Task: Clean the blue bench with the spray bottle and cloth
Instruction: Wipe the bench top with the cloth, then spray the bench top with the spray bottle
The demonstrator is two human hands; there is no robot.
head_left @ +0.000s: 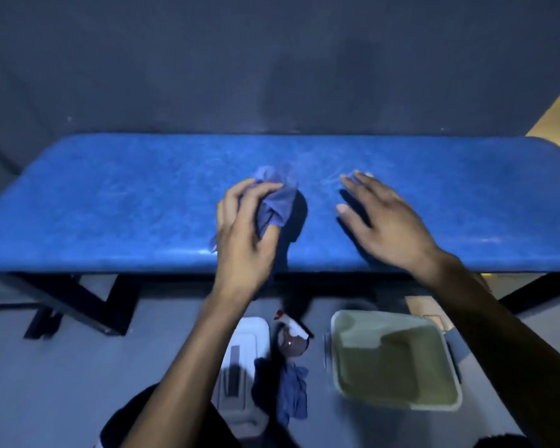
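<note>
Grey floor nearest the person carries the supplies: a white container (244,367), a crumpled dark blue rag (291,389), a spray bottle (291,337) lying or leaning beside them with a red tip at its nozzle, and a pale green tub (395,357) to the right. The bottle sits untouched, just below the front edge of the blue bench — the counter (110,205) — so by my judgement the spraying for this stretch is already done.

Above that, both forearms reach over the front edge. The left hand (243,234) has its grip clamped on a bunched purple-blue cloth (278,198), thumb and fingers wrapped round it, with the wad held at or just above the middle of the counter; whether it presses on the surface I cannot tell. The right hand (385,221) is spread flat, fingers apart, holding nothing, hovering over or resting on the counter just right of the cloth.

Farther in, between and beyond the hands, faint pale streaks show on the blue surface — likely wiped or wet patches. The far left and far right ends show no such marks, so I judge the wiping to be under way at the centre, with both ends left to do.
</note>
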